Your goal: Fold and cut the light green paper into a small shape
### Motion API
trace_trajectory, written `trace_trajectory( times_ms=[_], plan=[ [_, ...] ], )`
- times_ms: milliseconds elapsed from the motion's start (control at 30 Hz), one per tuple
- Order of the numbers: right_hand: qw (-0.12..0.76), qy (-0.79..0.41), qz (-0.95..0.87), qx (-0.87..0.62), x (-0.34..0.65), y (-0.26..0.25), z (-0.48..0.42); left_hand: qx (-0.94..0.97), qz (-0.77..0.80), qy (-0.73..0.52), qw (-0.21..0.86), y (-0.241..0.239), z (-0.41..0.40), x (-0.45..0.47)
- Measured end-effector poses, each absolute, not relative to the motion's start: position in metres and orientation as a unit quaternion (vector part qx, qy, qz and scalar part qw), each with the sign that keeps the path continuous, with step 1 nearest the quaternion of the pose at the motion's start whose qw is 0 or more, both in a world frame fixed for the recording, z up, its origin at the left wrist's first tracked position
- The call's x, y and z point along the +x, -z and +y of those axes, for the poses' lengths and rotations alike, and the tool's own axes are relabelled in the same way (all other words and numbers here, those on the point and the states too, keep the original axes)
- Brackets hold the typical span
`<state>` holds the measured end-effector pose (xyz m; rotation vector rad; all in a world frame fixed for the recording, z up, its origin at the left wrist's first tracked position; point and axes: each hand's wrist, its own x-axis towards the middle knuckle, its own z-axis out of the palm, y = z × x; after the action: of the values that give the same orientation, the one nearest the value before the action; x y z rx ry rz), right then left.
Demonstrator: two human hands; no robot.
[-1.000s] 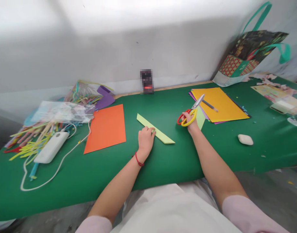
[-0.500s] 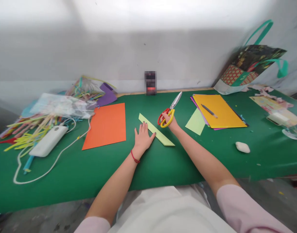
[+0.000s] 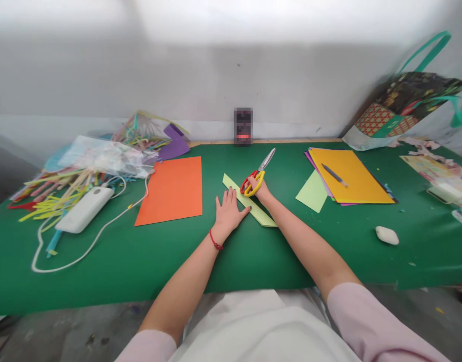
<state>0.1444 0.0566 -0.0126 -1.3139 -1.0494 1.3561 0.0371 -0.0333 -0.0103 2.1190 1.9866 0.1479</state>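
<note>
A long, folded strip of light green paper (image 3: 261, 215) lies diagonally on the green table in front of me. My left hand (image 3: 228, 213) rests flat along its near side, fingers spread and the thumb on the strip. In my right hand (image 3: 258, 189) are scissors (image 3: 260, 176) with one red and one yellow handle, their blades together and pointing away from me. The handles hang over the far edge of the strip, and I cannot tell whether they touch it. An orange sheet (image 3: 174, 190) lies to the left of my left hand.
Yellow-orange sheets (image 3: 352, 181) with a pen (image 3: 334, 175) on top lie at the right, beside a light green piece (image 3: 313, 193). A white eraser-like block (image 3: 387, 235) is nearer. At the left sit a white power bank (image 3: 84, 210), its cable, and coloured paper strips (image 3: 42, 211). A patterned bag (image 3: 399, 113) stands back right.
My right hand has moved left with the scissors, bringing the handles over the green strip. My left hand stays flat on the strip. The whole view has shifted slightly.
</note>
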Motion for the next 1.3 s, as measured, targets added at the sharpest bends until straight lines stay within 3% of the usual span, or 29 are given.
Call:
trace_trajectory(
  times_ms=[1067, 1300],
  plan=[
    [0.418, -0.549, -0.514, -0.51, 0.166, 0.01, 0.031, 0.723, 0.68, -0.042, 0.114, 0.012, -0.033, 0.04],
    [0.457, -0.516, -0.499, -0.526, 0.155, 0.013, 0.037, 0.723, 0.681, -0.037, 0.112, 0.012, -0.034, 0.04]
  ],
)
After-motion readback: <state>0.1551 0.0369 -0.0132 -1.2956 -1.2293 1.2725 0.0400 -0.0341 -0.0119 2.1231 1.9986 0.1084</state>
